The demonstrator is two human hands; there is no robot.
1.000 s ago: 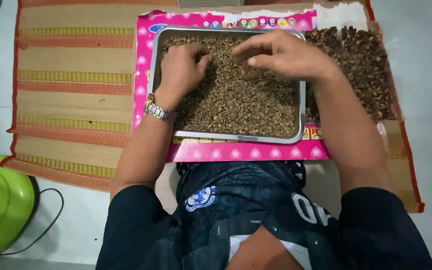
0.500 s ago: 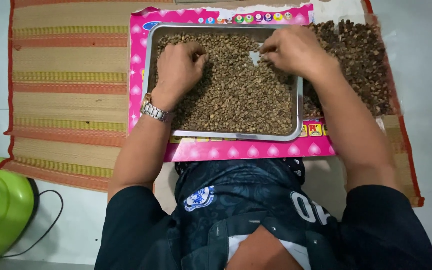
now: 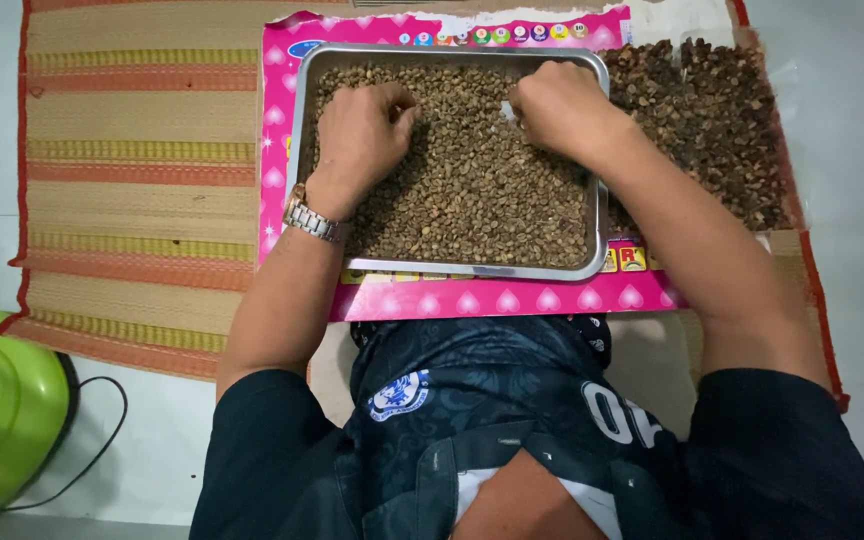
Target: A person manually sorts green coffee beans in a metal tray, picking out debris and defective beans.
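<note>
Small, light, loose beans (image 3: 472,190) fill the tray (image 3: 600,215); they are pinched singly by curled left hand (image 3: 360,135) and right hand (image 3: 557,105).

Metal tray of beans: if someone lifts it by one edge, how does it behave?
The metal tray looks thin but rigid, so it probably would not flex much. Filled nearly rim to rim with loose greenish-brown beans, it is likely heavy for its size. Tilted, the beans would probably slide and spill over the low rim.
</note>
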